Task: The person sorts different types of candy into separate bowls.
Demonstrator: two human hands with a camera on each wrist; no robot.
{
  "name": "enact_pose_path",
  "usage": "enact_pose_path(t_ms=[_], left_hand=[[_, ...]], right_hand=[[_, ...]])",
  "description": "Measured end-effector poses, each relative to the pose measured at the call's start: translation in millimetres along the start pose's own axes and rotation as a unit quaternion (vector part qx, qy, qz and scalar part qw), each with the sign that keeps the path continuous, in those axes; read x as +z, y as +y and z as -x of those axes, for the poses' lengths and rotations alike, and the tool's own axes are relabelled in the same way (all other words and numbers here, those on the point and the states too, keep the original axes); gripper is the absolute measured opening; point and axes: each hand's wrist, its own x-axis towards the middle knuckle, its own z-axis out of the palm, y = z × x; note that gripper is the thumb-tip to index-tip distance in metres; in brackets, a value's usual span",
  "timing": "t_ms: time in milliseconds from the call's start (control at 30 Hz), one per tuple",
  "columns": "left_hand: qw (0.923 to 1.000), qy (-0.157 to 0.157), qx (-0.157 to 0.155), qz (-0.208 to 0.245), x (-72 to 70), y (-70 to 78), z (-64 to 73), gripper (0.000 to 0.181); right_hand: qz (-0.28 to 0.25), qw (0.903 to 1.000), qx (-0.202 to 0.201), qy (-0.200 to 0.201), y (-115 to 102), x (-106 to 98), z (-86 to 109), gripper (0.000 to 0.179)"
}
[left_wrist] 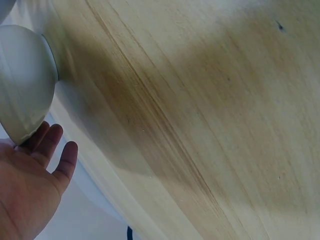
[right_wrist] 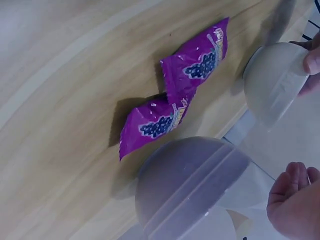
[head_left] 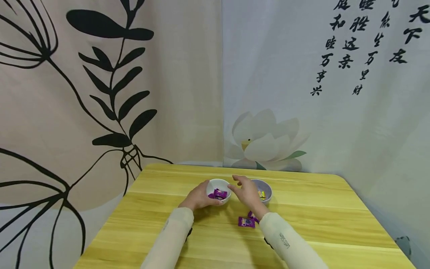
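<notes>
My left hand (head_left: 201, 197) holds a small white bowl (head_left: 227, 200) by its left side, thumb near the rim. Several purple-wrapped candies (head_left: 220, 194) lie inside it. In the left wrist view, the fingers (left_wrist: 48, 142) reach round the bowl's side (left_wrist: 27, 75). My right hand (head_left: 248, 193) is between the white bowl and a greyish-purple bowl (head_left: 267, 188), fingers parted, with nothing visible between them. Yellow-wrapped candies (head_left: 261, 195) show in that second bowl, partly hidden by the hand. Two purple grape candies (right_wrist: 197, 62) lie on the table beside it, near my right wrist.
The wooden table (head_left: 302, 224) has its back edge close to a printed curtain (head_left: 188, 93) with plants and writing. Both white sleeves (head_left: 173, 231) extend over the table's front part.
</notes>
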Motion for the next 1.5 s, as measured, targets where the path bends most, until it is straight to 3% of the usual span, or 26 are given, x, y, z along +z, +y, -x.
enact_pose_path(t_ms=[400,600,800,1267,1500], left_hand=[[0.9999,-0.003,0.009,0.002,-1.2,-7.4,-1.9,0.092],[1.0000,-0.001,-0.001,-0.001,-0.1,-6.1,-2.6,0.095],[0.9999,0.001,-0.009,-0.005,-0.6,-2.4,-1.7,0.095],[0.9997,0.003,-0.023,-0.005,0.7,-1.8,-1.3,0.097],[0.9996,0.001,-0.027,0.000,1.0,0.4,0.6,0.097]], right_hand=[[-0.006,0.9989,-0.044,-0.014,0,-11,29.2,0.044],[-0.028,0.9985,-0.041,-0.025,12,-19,52.7,0.044],[-0.010,0.9981,-0.060,-0.013,28,-26,70.5,0.042],[0.030,0.9977,-0.052,-0.031,64,-38,94.6,0.036],[0.050,0.9982,-0.017,-0.030,85,-41,98.8,0.038]])
